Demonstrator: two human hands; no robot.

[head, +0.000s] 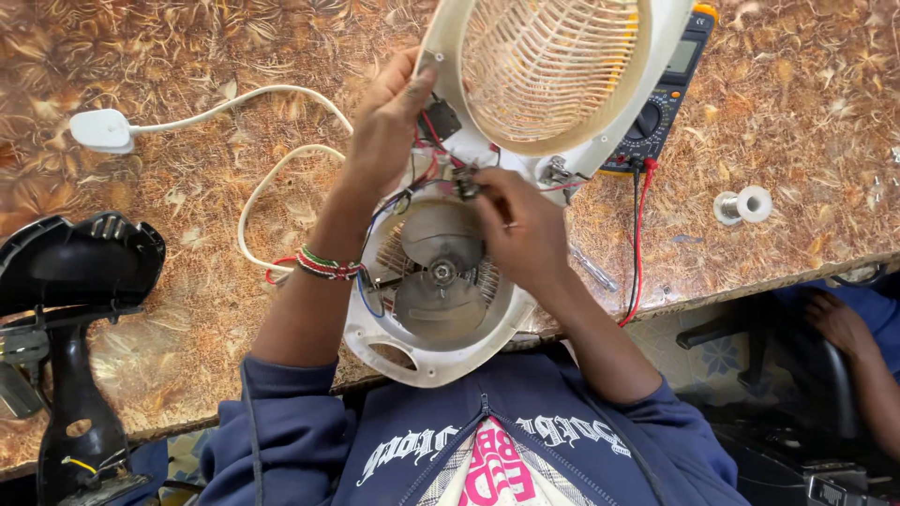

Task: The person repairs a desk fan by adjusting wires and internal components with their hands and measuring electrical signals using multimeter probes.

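Observation:
An opened white fan lies on the patterned table. Its lower housing holds a grey blade, and its cream front grille is tipped up behind. My left hand grips the edge of the grille half near a small black part and red wires. My right hand pinches a small component among the wires between the two halves. A beaded bracelet circles my left wrist.
A multimeter with red and black leads lies behind the fan. A solder spool sits to the right, a white plug and cord to the left. A black appliance stands at the left edge. Another person's hand rests at lower right.

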